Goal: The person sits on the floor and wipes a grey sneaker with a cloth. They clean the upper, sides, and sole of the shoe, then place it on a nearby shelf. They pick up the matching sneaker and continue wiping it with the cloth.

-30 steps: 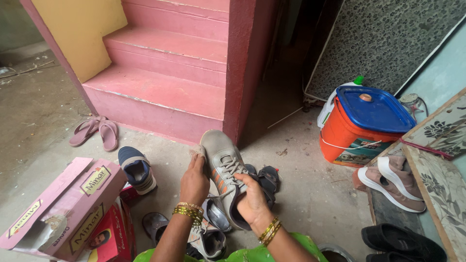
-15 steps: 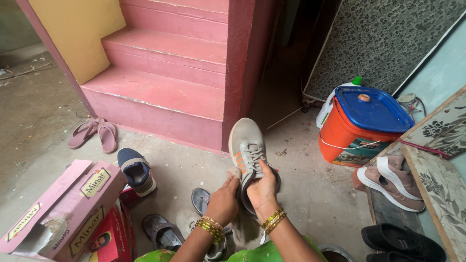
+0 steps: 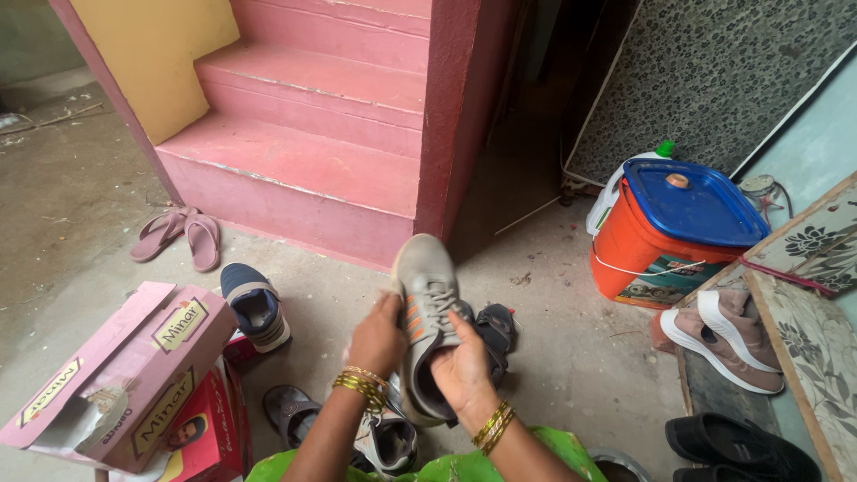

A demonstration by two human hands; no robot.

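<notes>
I hold a grey sneaker [image 3: 427, 295] with orange side stripes and grey laces up over the floor, toe pointing away. My right hand [image 3: 463, 368] grips its opening and heel from the right side. My left hand [image 3: 377, 337] presses against the sneaker's left side, with a bit of pale cloth showing at its fingertips. Gold bangles sit on both wrists. Below the hands lie a second grey sneaker [image 3: 386, 443] and dark sandals [image 3: 493, 328].
Pink shoe boxes [image 3: 116, 375] lie at lower left beside a navy shoe [image 3: 254, 306]. Pink flip-flops [image 3: 178, 236] rest near the pink steps [image 3: 303, 161]. An orange tub with a blue lid [image 3: 671, 234] stands right, with pink-and-white sneakers [image 3: 723, 335] and black shoes [image 3: 741, 446] nearby.
The sneaker swung right and back left in my hands. My left hand slid from its heel side up along the left side toward the toe.
</notes>
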